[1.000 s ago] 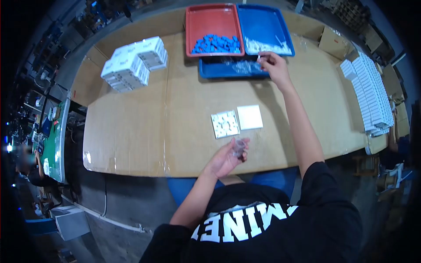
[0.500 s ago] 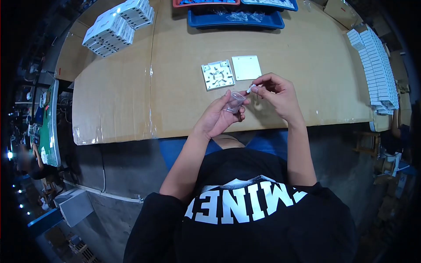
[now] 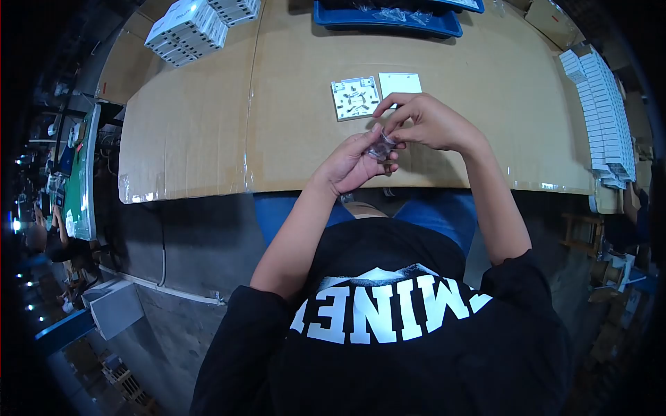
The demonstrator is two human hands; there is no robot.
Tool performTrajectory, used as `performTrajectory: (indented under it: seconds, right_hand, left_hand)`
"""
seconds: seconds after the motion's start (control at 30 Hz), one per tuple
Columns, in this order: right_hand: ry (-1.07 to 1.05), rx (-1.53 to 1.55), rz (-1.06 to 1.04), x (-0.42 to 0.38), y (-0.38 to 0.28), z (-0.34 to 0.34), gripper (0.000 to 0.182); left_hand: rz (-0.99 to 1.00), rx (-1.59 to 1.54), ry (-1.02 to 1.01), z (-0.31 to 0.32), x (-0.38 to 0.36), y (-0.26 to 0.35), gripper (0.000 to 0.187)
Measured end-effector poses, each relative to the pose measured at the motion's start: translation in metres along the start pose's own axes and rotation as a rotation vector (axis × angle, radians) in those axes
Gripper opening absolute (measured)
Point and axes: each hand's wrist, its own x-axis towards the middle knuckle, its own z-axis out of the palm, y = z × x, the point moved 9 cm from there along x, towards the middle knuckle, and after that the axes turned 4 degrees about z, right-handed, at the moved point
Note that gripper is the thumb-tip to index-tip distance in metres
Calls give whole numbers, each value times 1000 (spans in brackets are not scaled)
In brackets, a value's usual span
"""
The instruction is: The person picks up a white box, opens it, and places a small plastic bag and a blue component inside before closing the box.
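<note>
Between its thumb and fingers, my left hand (image 3: 349,165) grips a small clear plastic bag (image 3: 380,148) above the table's near edge. My right hand (image 3: 436,123) is at the mouth of the bag, thumb and fingers pinched together. Whatever is in that pinch is hidden by the fingers. Just beyond my hands lies an open white square plastic box (image 3: 355,99) with clips and dark slots inside. A flat white square cover (image 3: 400,82) rests to its right, partly behind my right hand.
Cardboard covers the table (image 3: 187,139). Stacked white boxes (image 3: 186,33) stand at the far left, and a long stack of white boxes (image 3: 598,111) lines the right edge. A blue tray (image 3: 388,26) with clear bags sits at the back. Another person (image 3: 59,232) is at the far left.
My right hand has brought a small white piece to the bag's mouth, where the piece no longer shows. The view has shifted, so the table sits higher in it.
</note>
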Motion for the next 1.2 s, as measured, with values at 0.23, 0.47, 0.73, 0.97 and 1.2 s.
performTrajectory:
  seconds: [0.23, 0.47, 0.73, 0.97, 1.2]
  right_hand:
    - [-28, -8, -19, 2, -1, 1, 26]
    - [-246, 48, 151, -1, 2, 41, 33]
    - [190, -103, 49, 18, 18, -75, 31]
    - [856, -514, 158, 72, 73, -253, 22]
    - [795, -780, 281, 142, 97, -311, 20]
  left_hand:
    - [20, -29, -40, 2, 2, 1, 42]
    - [18, 88, 78, -12, -4, -2, 43]
    - [-15, -147, 9, 5, 1, 0, 67]
    - [-19, -167, 38, 3, 4, 0, 65]
    - [-27, -176, 62, 5, 3, 1, 62]
